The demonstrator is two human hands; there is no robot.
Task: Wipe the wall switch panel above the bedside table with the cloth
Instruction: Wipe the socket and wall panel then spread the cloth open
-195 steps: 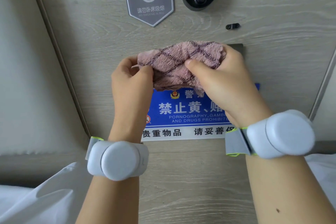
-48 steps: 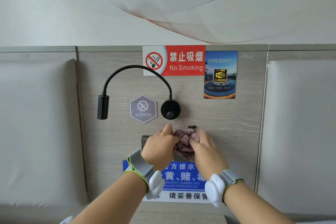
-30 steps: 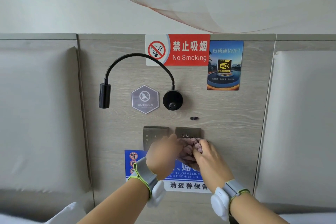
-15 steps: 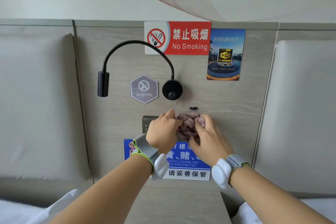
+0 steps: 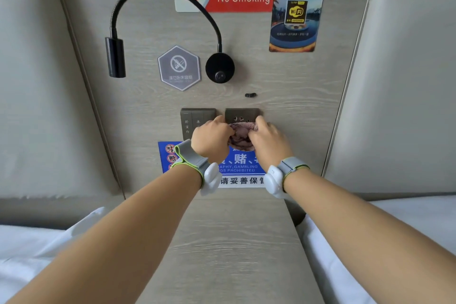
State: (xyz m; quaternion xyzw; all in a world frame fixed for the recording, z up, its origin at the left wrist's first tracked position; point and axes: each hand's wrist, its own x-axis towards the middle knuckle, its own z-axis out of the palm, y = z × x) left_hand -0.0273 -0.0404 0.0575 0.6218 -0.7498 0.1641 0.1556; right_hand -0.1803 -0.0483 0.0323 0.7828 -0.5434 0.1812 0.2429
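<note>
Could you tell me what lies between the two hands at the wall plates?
In the head view, the bunched pink cloth sits between the left hand and right hand, both gripping it below the socket plate.

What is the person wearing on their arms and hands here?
Both forearms are bare, with no sleeves, and no gloves on the left hand or right hand. Each wrist carries a grey strap edged in lime green with a rounded white puck: left band, right band. No cables show.
</note>
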